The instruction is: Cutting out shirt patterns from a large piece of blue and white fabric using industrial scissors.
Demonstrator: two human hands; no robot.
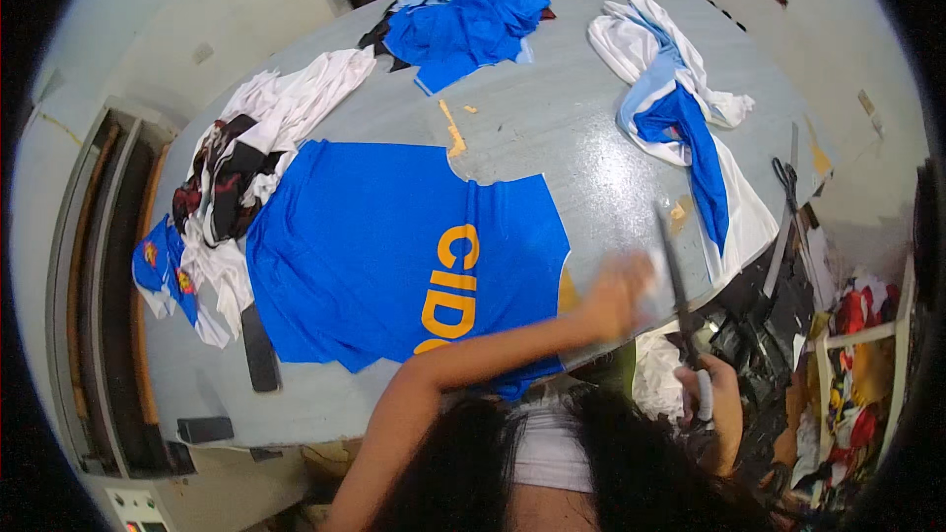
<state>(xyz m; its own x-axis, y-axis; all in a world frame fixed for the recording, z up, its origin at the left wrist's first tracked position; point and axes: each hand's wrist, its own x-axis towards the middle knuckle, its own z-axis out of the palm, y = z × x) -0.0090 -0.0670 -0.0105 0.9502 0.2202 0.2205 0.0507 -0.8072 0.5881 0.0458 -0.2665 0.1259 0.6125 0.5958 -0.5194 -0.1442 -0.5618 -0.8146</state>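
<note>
A blue cut fabric panel (345, 236) with orange lettering lies spread on the grey table, its lower edge passing under my left forearm. My left arm reaches across to the right, and my left hand (616, 296) hovers just beyond the panel's right edge. Motion blur smears its fingers, and a pale patch beside them is too blurred to name. At the table's right edge my right hand (726, 399) is closed around the grey handle of large scissors (678, 286), whose dark blades point up and away from me.
Blue garments (468, 25) are heaped at the far side. White and dark clothes (296, 99) lie at the left, near a black bar (259, 350). White and blue fabric (705, 148) lies at the right. Beyond that edge are black plastic (759, 365) and a rack of coloured scraps (862, 345).
</note>
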